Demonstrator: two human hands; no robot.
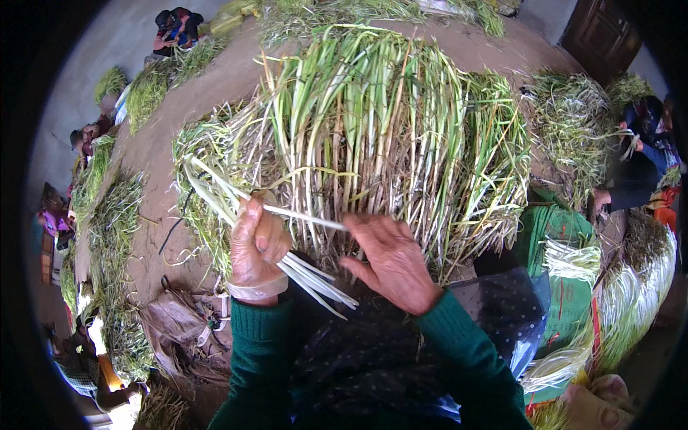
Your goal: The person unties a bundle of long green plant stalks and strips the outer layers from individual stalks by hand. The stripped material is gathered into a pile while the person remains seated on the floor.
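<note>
My left hand (259, 242), in a thin translucent glove, is closed around a bundle of pale peeled stalks (317, 285); their white ends stick out to the lower right and their other ends to the upper left. One more white stalk (306, 216) runs from this fist to the fingertips of my bare right hand (392, 260), which holds its end between thumb side and fingers; the exact grip is partly hidden. Just beyond both hands lies a wide heap of long green-leaved stalks (371, 118) with brownish dry sheaths, their lower ends towards me.
At right, white stalk bundles (572, 258) lie on a green woven sack (570, 306), near a larger pile of whitish stalks (634, 290). A brown cloth bag (183, 328) lies at lower left. Several people sit beside leafy heaps along both sides; a wooden door (599, 37) stands at upper right.
</note>
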